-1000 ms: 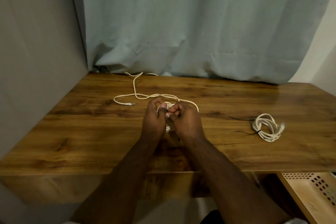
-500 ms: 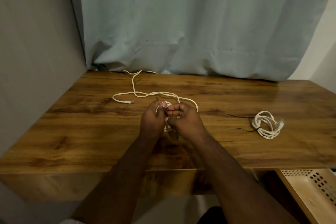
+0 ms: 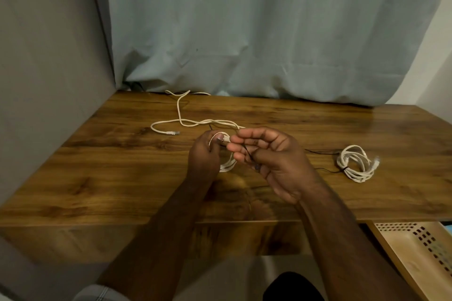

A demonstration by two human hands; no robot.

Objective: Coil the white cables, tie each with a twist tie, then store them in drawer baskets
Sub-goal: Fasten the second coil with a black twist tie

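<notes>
Your left hand grips the coil; your right hand pinches a black tie beside it. You're tying: next, wrap and twist it.

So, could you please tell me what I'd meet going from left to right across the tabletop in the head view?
Loose cable's plug → left hand holding the coil → right hand pinching the black twist tie → tied cable bundle.

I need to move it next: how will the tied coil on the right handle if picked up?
The tied coil will probably lift as one bundle, since a dark tie cinches its loops. It looks light and floppy, so the untied side may sag. Its plug end sticks out and may dangle.
</notes>
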